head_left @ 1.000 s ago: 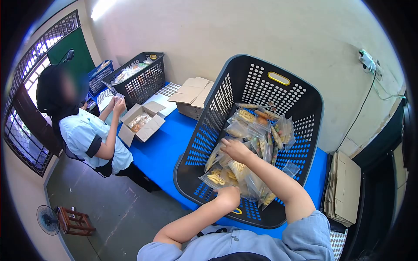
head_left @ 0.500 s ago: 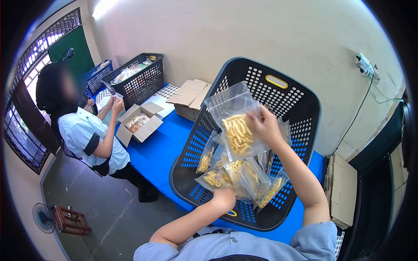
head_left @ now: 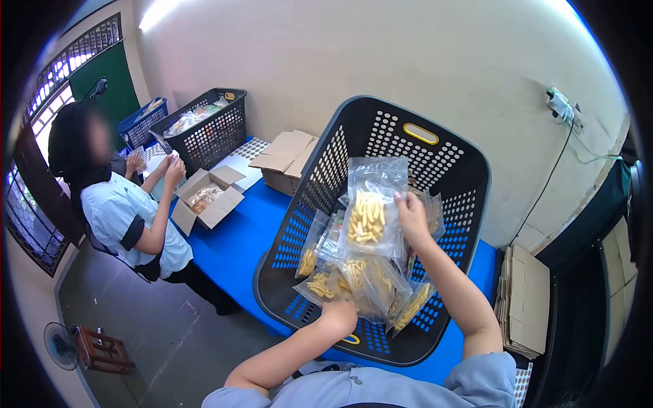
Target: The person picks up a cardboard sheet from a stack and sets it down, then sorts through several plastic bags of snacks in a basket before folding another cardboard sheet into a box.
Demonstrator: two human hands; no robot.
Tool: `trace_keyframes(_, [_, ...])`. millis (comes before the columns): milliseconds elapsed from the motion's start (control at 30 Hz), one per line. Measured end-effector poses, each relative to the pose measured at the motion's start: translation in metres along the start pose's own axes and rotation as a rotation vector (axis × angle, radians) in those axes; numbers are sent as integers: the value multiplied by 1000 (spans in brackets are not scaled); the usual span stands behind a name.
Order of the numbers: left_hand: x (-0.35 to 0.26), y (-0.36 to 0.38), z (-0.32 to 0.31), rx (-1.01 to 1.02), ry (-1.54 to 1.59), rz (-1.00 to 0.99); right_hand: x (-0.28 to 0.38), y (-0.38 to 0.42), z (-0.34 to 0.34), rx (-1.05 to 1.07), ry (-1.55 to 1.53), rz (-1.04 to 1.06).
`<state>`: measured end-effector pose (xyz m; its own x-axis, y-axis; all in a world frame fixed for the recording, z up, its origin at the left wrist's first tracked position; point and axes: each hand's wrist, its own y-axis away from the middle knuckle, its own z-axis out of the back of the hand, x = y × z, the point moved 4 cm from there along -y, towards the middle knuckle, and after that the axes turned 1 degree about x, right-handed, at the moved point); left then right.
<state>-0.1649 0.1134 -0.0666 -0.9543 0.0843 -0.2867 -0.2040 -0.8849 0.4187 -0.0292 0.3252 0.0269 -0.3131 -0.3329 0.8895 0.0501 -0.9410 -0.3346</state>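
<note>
My right hand (head_left: 412, 216) pinches the right edge of a clear zip bag (head_left: 367, 221) of pale yellow sticks, held upright over the black perforated basket (head_left: 381, 109). Several similar bags lie heaped in the basket, among them one bag (head_left: 411, 307) at the lower right and one (head_left: 307, 261) at the left. My left hand (head_left: 340, 314) reaches in at the basket's near side against the heap; its fingers are hidden behind the bags.
A co-worker (head_left: 129, 204) stands at the left by an open carton (head_left: 207, 197) of packets. Behind are a filled black basket (head_left: 211, 136), a blue basket (head_left: 144, 122) and flattened cartons (head_left: 286, 151). More cardboard (head_left: 527, 299) stands at the right. A stool (head_left: 102, 350) is on the floor.
The bag in my right hand has moved slightly lower and turned from tilted to nearly upright. The whole view has shifted a little. My left hand stays at the heap.
</note>
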Motion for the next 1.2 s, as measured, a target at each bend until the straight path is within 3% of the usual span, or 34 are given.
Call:
trace_keyframes(100, [2,2,0,-39,-13,-25,33,-2,15,-64,-10,-99])
trace_keyframes(167, [2,2,0,-67,-16,-53,55,-4,16,3,132,94])
trace_keyframes(200, [2,1,-1,-72,-8,-45,74,-2,12,-90,154,396])
trace_keyframes(367, [3,0,-1,-75,4,-44,106,6,15,-103,205,382])
trace_keyframes(500, [2,2,2,-96,10,-53,111,5,22,-91,237,228])
trace_keyframes(567, [3,2,2,-99,10,-52,104,-1,23,-148,-17,306])
trace_keyframes(700, [2,1,0,-122,-11,-70,110,6,16,-66,-84,221])
trace_keyframes(833, [1,4,10,-95,3,-69,115,16,6,-88,-13,268])
trace_keyframes(933, [0,19,54,-103,105,49,116,22,3,-16,-264,186])
trace_keyframes(1000, [20,20,69,-823,174,142,125,31,11,-25,-360,194])
trace_keyframes(1033, [21,22,70,-820,174,142,124,33,13,-25,-359,190])
trace_keyframes(1100, [15,31,83,-935,327,-67,120,37,19,-59,-392,217])
trace_keyframes(1133, [11,29,82,-902,461,-215,121,40,21,-97,-382,237])
trace_keyframes(1200, [1,33,82,-851,575,-332,114,41,21,-140,-416,237])
